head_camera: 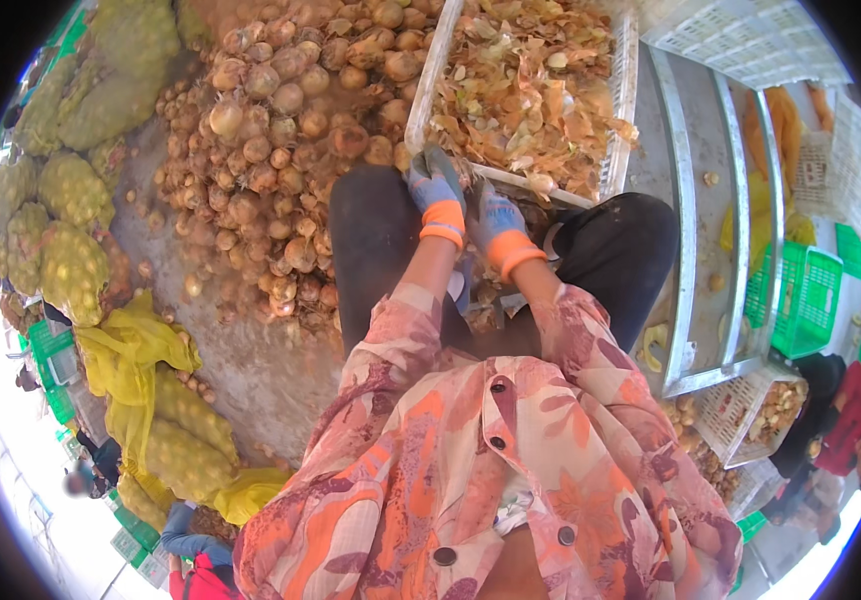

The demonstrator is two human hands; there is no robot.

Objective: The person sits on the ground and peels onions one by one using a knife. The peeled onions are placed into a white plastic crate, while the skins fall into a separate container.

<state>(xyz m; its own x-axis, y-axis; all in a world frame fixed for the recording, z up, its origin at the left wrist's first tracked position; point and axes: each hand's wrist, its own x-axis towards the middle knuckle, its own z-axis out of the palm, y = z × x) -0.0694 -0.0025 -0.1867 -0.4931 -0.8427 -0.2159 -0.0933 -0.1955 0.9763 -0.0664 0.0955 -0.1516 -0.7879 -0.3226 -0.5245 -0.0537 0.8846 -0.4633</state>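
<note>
My left hand (436, 187), in a blue-grey work glove with an orange cuff, is at the near left corner of a white plastic crate (423, 90). Just to its right is my right hand (500, 221), gloved alike, below the crate's near rim. Both hands are between my knees with the fingers pointing away from me. What lies between or under the fingers is hidden, so I cannot tell whether either holds an onion. Loose onion skins (528, 97) fill the crate. A large heap of onions (273, 157) spreads over the floor to the left.
Full yellow mesh sacks (74, 262) line the far left. On the right lies a metal frame (682, 225), with green plastic crates (798, 300) beyond it. A white crate of onion skins (745, 420) is at lower right. Other people are at both lower edges.
</note>
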